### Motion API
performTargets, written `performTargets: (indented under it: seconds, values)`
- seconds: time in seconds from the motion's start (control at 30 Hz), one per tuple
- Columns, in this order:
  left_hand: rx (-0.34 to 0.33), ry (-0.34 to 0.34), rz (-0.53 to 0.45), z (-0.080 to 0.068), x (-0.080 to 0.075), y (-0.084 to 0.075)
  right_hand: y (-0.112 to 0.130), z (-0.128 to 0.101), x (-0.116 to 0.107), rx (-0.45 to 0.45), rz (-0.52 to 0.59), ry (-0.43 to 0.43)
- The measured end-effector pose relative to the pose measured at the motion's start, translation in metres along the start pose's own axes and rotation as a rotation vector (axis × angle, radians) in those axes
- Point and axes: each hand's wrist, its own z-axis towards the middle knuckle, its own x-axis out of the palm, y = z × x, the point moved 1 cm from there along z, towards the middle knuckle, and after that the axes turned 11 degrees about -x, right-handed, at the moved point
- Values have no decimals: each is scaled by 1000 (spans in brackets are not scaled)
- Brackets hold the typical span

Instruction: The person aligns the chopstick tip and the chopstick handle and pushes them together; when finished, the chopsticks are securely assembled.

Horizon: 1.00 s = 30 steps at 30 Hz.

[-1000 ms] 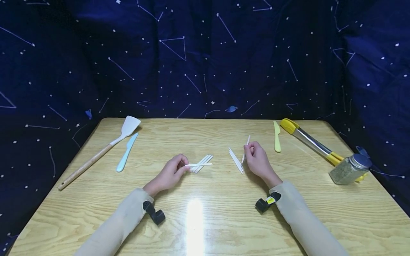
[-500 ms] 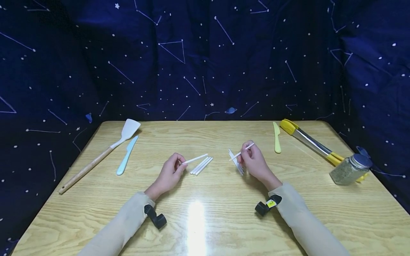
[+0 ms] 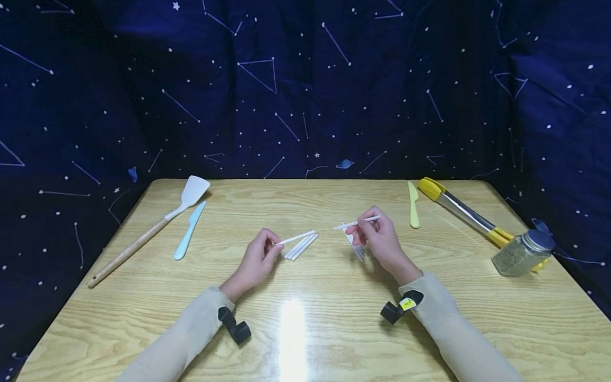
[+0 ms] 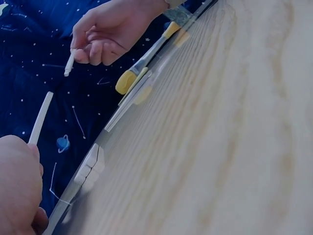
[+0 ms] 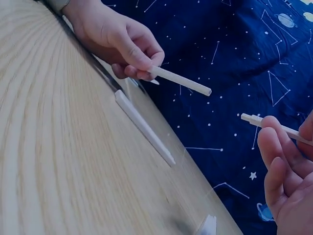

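My left hand pinches one end of a thin white stick, which points right, its far end over a small bundle of similar sticks on the table. My right hand pinches another white stick, pointing left and raised above a second bundle partly hidden by the fingers. In the right wrist view, the right hand's stick has a narrower stepped tip, while the left hand's stick ends bluntly. The two tips face each other with a gap between them.
On the left lie a white spatula with a wooden handle and a light blue knife. To the right are a yellow knife, yellow-tipped tongs and a glass jar of dried herbs over the tongs' end.
The right hand's stick has swung from nearly upright to pointing left, above its bundle. The left hand's stick has tilted upward at its far end; that hand has shifted slightly right.
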Motion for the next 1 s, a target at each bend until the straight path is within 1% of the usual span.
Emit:
performTargets:
  seconds: [0.07,0.17,0.2,0.23,0.37,0.47,0.63,0.77,0.87,1.0]
  values:
    - [-1,13,0,0,1,-1,0,0,0,-17,14,-7]
    - [-12,33,-3,-1,2,-2,-2,-1,1,-40,27,12]
    - [-3,39,-9,-1,3,-2,-3,-1,2,-48,31,22]
    - [-2,45,-12,0,4,2,-3,-1,3,-59,33,31]
    - [14,63,-15,-1,7,-1,-3,-2,6,-91,13,69]
    - [14,87,-18,-2,8,-1,-2,-3,8,-111,6,94]
    - [-22,116,-33,-4,8,0,-2,-5,11,-130,33,129]
    - [-53,121,-27,-4,8,-1,-1,-5,13,-132,31,146]
    - [-74,126,-18,-5,8,-5,-1,-5,13,-119,25,155]
    - [-79,145,-29,-8,3,-23,-1,-4,12,-96,28,163]
